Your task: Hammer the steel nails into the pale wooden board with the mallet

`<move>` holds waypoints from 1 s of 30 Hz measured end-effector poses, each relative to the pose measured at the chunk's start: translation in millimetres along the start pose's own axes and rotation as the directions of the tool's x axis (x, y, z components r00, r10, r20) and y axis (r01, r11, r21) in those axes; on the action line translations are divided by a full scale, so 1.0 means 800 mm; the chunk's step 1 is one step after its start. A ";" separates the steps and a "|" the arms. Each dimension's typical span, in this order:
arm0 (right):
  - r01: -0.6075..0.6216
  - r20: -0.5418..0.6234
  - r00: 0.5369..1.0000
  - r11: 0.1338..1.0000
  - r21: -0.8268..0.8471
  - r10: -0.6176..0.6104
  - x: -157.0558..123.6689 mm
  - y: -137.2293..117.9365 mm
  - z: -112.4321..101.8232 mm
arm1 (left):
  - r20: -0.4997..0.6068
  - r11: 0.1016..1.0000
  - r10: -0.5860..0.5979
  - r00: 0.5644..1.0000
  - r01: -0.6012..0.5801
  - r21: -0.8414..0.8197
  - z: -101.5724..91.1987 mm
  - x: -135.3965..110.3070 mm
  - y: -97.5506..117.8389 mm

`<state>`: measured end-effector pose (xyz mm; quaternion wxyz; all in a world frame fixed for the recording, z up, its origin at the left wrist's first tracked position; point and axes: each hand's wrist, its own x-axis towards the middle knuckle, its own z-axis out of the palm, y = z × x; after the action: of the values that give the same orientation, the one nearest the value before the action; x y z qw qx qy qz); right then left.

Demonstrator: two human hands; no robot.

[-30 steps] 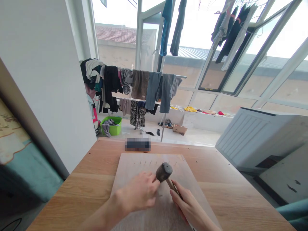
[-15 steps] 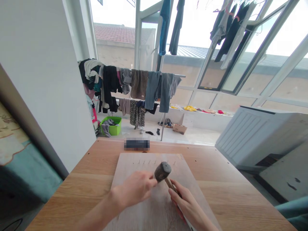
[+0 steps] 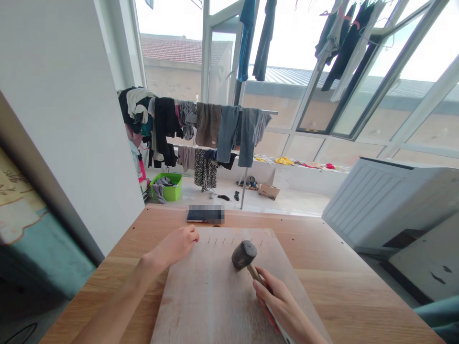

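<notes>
My right hand (image 3: 283,306) is wrapped round the wooden handle of a black rubber mallet (image 3: 244,254), whose head rests low over a pale wooden board (image 3: 215,296). A row of several small nails (image 3: 229,241) stands along the board's far edge. My left hand (image 3: 177,244) lies at the board's far left corner near the nails, fingers curled loosely; nothing shows in them.
The board lies on a light wooden table (image 3: 344,286). A flat dark object, blurred, (image 3: 205,214) sits at the table's far edge. Beyond stand a laundry rack with clothes (image 3: 201,129), a green basket (image 3: 167,186) and a white appliance (image 3: 387,205) to the right.
My left hand has left the spot beside the mallet head and moved forward and left to the board's far corner. The mallet and right hand have hardly shifted.
</notes>
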<state>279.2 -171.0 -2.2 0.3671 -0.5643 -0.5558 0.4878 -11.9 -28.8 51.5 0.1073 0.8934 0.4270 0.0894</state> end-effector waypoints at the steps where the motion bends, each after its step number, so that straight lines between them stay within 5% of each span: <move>1: -0.004 0.002 1.000 1.000 0.002 0.004 -0.001 -0.002 0.000 | 0.002 1.000 0.006 1.000 -0.006 0.006 0.001 0.001 0.002; 7: 0.003 0.004 1.000 1.000 -0.012 -0.003 0.000 -0.003 0.000 | -0.046 0.999 0.024 0.999 -0.022 0.040 0.015 0.005 0.005; 11: -0.001 -0.007 1.000 0.999 -0.033 0.000 0.001 0.002 -0.001 | -0.196 0.970 0.028 0.980 -0.074 -0.230 0.037 0.010 -0.004; 17: -0.006 -0.007 1.000 1.000 -0.027 0.005 -0.001 -0.001 0.002 | -0.287 0.827 -0.167 0.943 -0.024 -0.562 0.064 0.017 -0.023; 30: 0.135 0.020 0.991 0.991 -0.020 -0.135 0.079 -0.083 0.083 | -0.305 0.737 -0.192 0.933 -0.069 -0.672 0.069 0.019 -0.030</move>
<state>191.8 -110.0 35.8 0.3880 -0.5248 -0.6012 0.4611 -6.7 -8.9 -6.7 0.3466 0.7477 0.4076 0.3933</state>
